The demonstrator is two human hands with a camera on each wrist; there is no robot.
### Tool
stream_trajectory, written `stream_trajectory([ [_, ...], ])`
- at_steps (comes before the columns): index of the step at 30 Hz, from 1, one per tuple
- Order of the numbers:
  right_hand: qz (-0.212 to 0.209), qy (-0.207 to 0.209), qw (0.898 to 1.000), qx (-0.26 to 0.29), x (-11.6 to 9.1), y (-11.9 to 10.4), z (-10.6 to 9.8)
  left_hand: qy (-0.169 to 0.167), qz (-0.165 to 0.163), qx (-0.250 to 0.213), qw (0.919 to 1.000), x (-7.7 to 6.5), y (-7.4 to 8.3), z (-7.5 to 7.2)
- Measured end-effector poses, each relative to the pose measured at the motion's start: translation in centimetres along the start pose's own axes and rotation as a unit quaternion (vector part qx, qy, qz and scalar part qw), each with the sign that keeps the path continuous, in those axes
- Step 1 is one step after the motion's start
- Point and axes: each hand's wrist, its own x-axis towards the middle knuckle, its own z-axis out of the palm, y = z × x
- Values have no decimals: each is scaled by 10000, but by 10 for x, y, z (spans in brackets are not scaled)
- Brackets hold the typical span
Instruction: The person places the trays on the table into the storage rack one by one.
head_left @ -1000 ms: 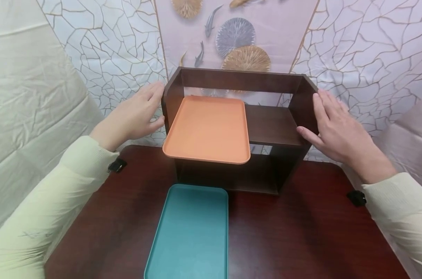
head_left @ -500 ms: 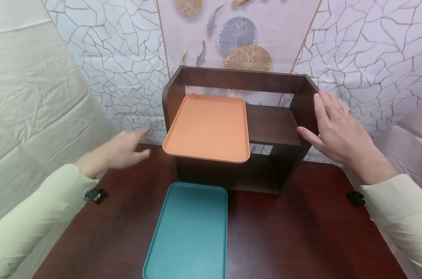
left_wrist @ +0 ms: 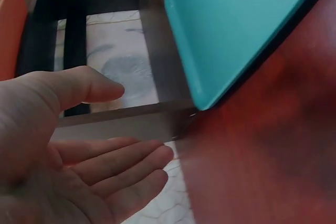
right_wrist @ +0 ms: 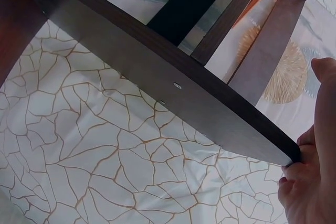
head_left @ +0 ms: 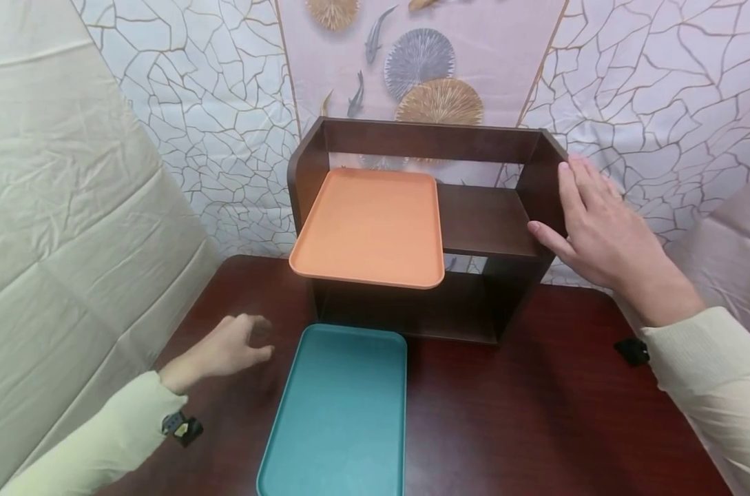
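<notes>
My left hand [head_left: 228, 344] hovers above the table left of the teal tray [head_left: 337, 413]. It holds nothing, its fingers loosely bent and the thumb apart, with the palm showing in the left wrist view. My right hand [head_left: 613, 234] rests at the front edge of the right side panel [head_left: 538, 182] of a dark brown two-tier shelf [head_left: 486, 220], its fingers mostly straight. In the right wrist view, the fingertips [right_wrist: 294, 174] touch the end of that panel. An orange tray [head_left: 375, 227] lies on the upper shelf at the left, its front end jutting out past the shelf edge.
The shelf stands at the back of a dark red table [head_left: 474, 420]. Behind it hangs a patterned cloth [head_left: 207, 103], and a pale cloth [head_left: 52, 227] drapes along the left side. The teal tray lies flat in front of the lower compartment [head_left: 405, 303].
My left hand has left the shelf's left side panel and come down and toward me, beside the teal tray. The right hand stays at its panel. Both trays stay put.
</notes>
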Motion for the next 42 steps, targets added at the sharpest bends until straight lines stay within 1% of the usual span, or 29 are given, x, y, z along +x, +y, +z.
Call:
stream_trajectory([
  [4, 15, -3, 10000, 22, 0, 0, 0, -44, -243, -317, 9992, -7, -7, 24],
  [6, 13, 4, 10000, 30, -1, 0, 0, -51, -362, -466, 9982, -10, -9, 34],
  [8, 22, -10, 10000, 31, 0, -1, 1, -127, -500, -620, 9967, -14, -10, 43],
  [12, 19, -31, 10000, 40, 0, 0, 0, -238, -713, -859, 9935, -21, -12, 59],
  [16, -1, 6, 10000, 50, 1, 1, -1, -264, -786, -954, 9920, -23, -12, 69],
  [25, -20, 60, 10000, 51, 1, -1, 0, -544, -578, -1033, 9915, -18, -16, 87],
  [28, -29, 93, 9999, 71, 1, -2, 1, -608, -529, -1038, 9913, -17, -16, 89],
  [31, -21, 98, 9999, 99, 1, -1, 2, -661, -402, -1070, 9912, -16, -17, 88],
  [33, -9, 88, 9999, 101, 1, -1, 1, -710, -285, -1197, 9899, -14, -19, 87],
  [35, -3, 73, 9999, 105, 0, 0, 1, -800, -201, -1477, 9856, -12, -21, 87],
  [37, -16, 74, 9999, 105, 0, 0, 1, -935, -196, -1892, 9773, -11, -24, 88],
  [39, -31, 87, 9999, 102, 1, 0, 2, -1078, -275, -2411, 9641, -9, -27, 90],
  [42, -49, 110, 9999, 107, 1, 0, 2, -1208, -500, -3095, 9419, -9, -32, 96],
])
